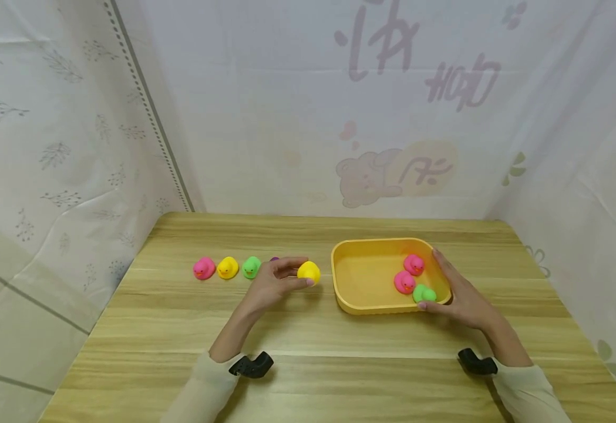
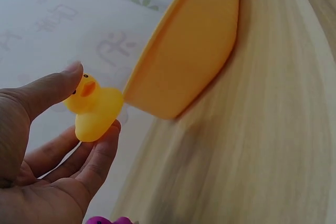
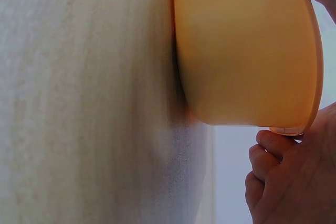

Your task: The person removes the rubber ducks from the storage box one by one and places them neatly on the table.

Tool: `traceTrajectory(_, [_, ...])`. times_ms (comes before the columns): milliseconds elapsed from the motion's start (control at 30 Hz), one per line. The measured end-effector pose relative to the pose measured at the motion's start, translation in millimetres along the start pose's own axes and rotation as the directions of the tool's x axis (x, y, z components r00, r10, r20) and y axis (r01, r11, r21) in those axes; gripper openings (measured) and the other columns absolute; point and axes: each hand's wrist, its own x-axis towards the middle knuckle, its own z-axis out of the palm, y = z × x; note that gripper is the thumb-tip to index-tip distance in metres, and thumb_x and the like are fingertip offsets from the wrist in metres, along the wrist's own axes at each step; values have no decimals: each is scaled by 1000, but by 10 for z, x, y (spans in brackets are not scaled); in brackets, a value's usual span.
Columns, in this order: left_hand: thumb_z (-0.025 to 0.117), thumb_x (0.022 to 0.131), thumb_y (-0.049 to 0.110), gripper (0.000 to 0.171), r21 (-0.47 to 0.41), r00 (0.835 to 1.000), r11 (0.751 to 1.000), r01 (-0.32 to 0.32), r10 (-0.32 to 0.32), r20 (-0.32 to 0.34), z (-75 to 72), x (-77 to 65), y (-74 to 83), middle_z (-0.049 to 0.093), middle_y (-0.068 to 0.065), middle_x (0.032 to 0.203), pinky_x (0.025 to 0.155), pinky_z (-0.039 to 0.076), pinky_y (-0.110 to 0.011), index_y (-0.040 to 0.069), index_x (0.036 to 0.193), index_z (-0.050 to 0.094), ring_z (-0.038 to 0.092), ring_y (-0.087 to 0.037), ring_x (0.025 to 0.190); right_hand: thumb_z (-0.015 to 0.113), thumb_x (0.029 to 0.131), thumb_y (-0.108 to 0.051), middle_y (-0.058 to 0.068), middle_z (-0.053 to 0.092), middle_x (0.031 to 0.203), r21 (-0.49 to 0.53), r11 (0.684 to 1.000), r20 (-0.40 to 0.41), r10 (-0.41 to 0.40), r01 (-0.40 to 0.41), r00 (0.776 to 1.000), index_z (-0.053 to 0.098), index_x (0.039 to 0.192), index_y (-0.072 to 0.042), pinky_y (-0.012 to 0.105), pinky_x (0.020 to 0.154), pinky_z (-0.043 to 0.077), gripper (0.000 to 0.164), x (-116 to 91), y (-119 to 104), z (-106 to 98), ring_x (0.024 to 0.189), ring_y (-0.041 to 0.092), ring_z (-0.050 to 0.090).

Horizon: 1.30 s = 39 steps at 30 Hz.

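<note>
A yellow rubber duck [image 2: 97, 109] is pinched between the thumb and fingertips of my left hand [image 1: 273, 288], just left of the yellow plastic box [image 1: 366, 309]. My right hand [image 1: 466, 299] grips the box at its right end, thumb at the front rim. In the right wrist view, the fingers [image 3: 268, 166] curl against the box's outer wall. Inside the box, on its right side, lie two pink ducks [image 1: 405, 282] and a green duck [image 1: 424, 294]. Behind my left hand a purple duck [image 1: 274, 259] is mostly hidden in the head view.
Left of my left hand, a pink duck [image 1: 204, 268], a yellow duck [image 1: 228, 268] and a green duck [image 1: 252, 267] sit in a row on the wooden table [image 1: 339, 376]. Printed cloth [image 1: 265, 117] hangs behind the table and along both sides.
</note>
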Motion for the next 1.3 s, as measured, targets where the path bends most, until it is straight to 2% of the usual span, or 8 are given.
traceTrajectory(300, [86, 84, 21, 55, 28, 1000, 999, 23, -22, -22, -93, -113, -107, 72, -14, 126, 86, 56, -25, 7, 133, 67, 69, -21, 106, 87, 82, -34, 18, 5, 173, 7, 1000, -1, -11, 11, 1000, 1, 167, -19, 77, 114, 21, 122, 14, -15, -1, 152, 56, 18])
traceTrajectory(667, [88, 82, 25, 57, 83, 996, 994, 64, -58, -70, -227, -239, -241, 73, -11, 123, 85, 55, -22, 8, 133, 68, 68, -19, 105, 87, 82, -35, 19, 5, 173, -7, 1000, 10, -1, 1, 1000, 0, 167, -18, 77, 114, 22, 123, 12, -32, -7, 152, 57, 18])
traceTrajectory(800, [89, 81, 26, 56, 98, 993, 992, 83, -74, -95, -272, -288, -263, 75, -8, 120, 85, 55, -24, 11, 132, 69, 68, -18, 104, 87, 82, -35, 19, 6, 173, -13, 1000, 6, -3, 3, 1000, 0, 167, -18, 77, 114, 22, 123, 18, -31, -15, 152, 56, 19])
traceTrajectory(1033, [87, 83, 25, 56, 114, 990, 989, 98, -85, -116, -346, -362, -299, 74, -13, 122, 85, 54, -24, 6, 133, 68, 68, -21, 107, 87, 82, -37, 19, 6, 173, -22, 1000, 8, 3, -3, 1000, 0, 167, -19, 77, 114, 23, 123, 20, -37, -16, 151, 56, 20])
traceTrajectory(1300, [87, 83, 24, 54, 149, 984, 983, 105, -81, -158, -363, -409, -297, 74, -15, 122, 81, 56, -21, 5, 131, 70, 69, -21, 104, 86, 82, -37, 18, 6, 173, -21, 1000, 3, 5, -5, 1000, 0, 167, -16, 77, 113, 23, 123, 5, -39, -18, 151, 57, 20])
